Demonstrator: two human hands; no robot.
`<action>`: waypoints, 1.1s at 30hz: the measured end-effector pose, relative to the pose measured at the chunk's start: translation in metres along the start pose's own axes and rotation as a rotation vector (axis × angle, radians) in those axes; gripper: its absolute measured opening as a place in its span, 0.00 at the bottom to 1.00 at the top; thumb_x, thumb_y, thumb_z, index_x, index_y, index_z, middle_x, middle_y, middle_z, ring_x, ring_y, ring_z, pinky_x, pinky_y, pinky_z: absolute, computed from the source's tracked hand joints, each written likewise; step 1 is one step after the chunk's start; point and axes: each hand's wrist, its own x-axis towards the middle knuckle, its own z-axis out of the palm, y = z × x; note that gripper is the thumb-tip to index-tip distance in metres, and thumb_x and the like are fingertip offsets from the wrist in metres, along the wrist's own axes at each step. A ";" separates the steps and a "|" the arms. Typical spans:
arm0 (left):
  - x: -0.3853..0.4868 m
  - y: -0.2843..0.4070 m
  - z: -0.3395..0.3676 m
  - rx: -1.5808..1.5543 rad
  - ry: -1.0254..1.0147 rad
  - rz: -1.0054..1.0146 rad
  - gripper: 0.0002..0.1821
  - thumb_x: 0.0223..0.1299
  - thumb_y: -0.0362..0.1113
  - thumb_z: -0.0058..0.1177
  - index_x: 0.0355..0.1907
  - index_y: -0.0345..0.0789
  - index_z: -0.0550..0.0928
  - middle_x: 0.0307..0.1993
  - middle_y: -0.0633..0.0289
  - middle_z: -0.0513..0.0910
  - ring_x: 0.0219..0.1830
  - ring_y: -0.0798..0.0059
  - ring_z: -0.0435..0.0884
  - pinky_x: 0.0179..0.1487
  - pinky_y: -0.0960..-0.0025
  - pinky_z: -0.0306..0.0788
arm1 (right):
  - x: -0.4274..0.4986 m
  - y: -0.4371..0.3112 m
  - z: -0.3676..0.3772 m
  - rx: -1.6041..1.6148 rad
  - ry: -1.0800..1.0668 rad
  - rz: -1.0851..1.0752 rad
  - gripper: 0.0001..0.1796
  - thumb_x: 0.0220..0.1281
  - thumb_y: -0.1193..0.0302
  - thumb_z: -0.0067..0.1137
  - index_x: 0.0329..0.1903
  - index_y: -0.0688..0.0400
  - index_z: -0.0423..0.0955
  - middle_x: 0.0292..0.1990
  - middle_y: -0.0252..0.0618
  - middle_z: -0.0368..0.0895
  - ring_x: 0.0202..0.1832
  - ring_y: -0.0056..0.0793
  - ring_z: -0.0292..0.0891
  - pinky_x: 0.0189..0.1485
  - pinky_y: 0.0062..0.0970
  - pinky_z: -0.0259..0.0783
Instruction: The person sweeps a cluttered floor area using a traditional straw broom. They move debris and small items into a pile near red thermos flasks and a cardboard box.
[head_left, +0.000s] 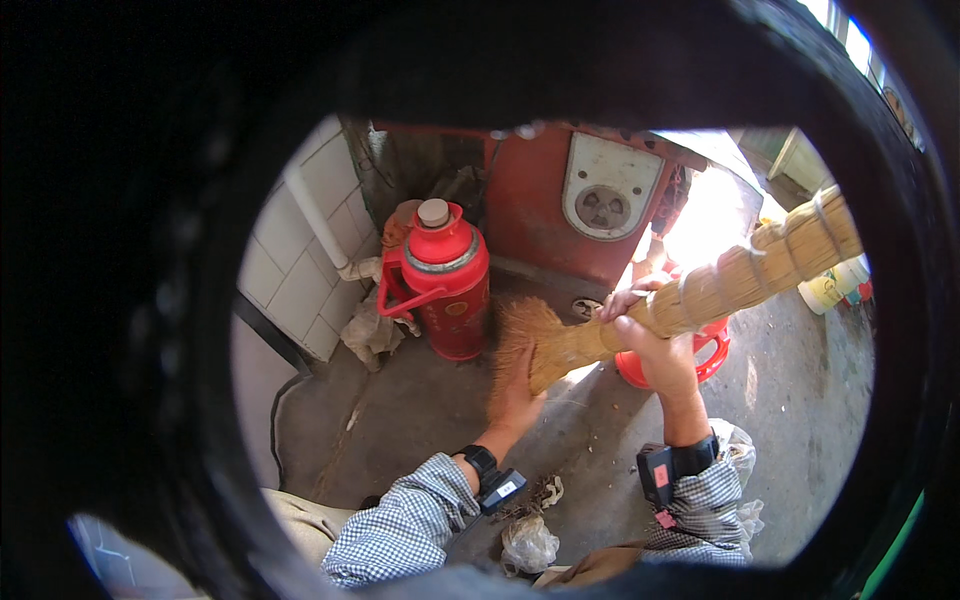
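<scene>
A straw whisk broom (731, 289) bound with several rings slants across the view, its handle up to the right and its bristles (529, 322) down to the left. My right hand (656, 345) is wrapped around its neck. Against the bristle end lies my left hand (517, 397), its fingers partly hidden among the straw. Left of the bristles a red thermos flask (450, 289) with a pale stopper stands upright on the concrete floor. Part of another red vessel (631, 369) shows behind my right hand and the broom.
A red metal cabinet (532, 202) with a round vent plate (602, 206) stands ahead. White tiles (300, 262) and a pale pipe (315, 217) line the left wall. Crumpled plastic bags (531, 541) and debris (536, 502) lie near me. Yellow-and-white containers (823, 292) sit at right.
</scene>
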 end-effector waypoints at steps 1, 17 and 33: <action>-0.003 0.001 0.009 -0.084 -0.105 -0.042 0.47 0.57 0.24 0.55 0.79 0.43 0.54 0.74 0.45 0.63 0.74 0.54 0.67 0.72 0.61 0.63 | -0.003 -0.006 -0.004 0.016 0.039 -0.041 0.19 0.56 0.80 0.65 0.50 0.59 0.71 0.37 0.37 0.81 0.44 0.28 0.79 0.53 0.34 0.75; -0.005 0.068 -0.021 0.108 -0.056 0.219 0.48 0.54 0.24 0.58 0.79 0.44 0.56 0.68 0.42 0.71 0.66 0.45 0.75 0.66 0.56 0.71 | -0.024 -0.050 -0.035 0.182 0.141 -0.121 0.26 0.58 0.83 0.59 0.58 0.55 0.64 0.41 0.36 0.75 0.47 0.29 0.76 0.55 0.38 0.75; -0.037 0.110 0.004 -0.068 -0.371 0.139 0.48 0.55 0.31 0.63 0.78 0.45 0.56 0.68 0.43 0.71 0.66 0.45 0.74 0.67 0.56 0.71 | -0.029 -0.092 -0.046 0.037 0.273 -0.139 0.19 0.56 0.80 0.56 0.51 0.59 0.67 0.34 0.40 0.75 0.35 0.31 0.76 0.43 0.34 0.75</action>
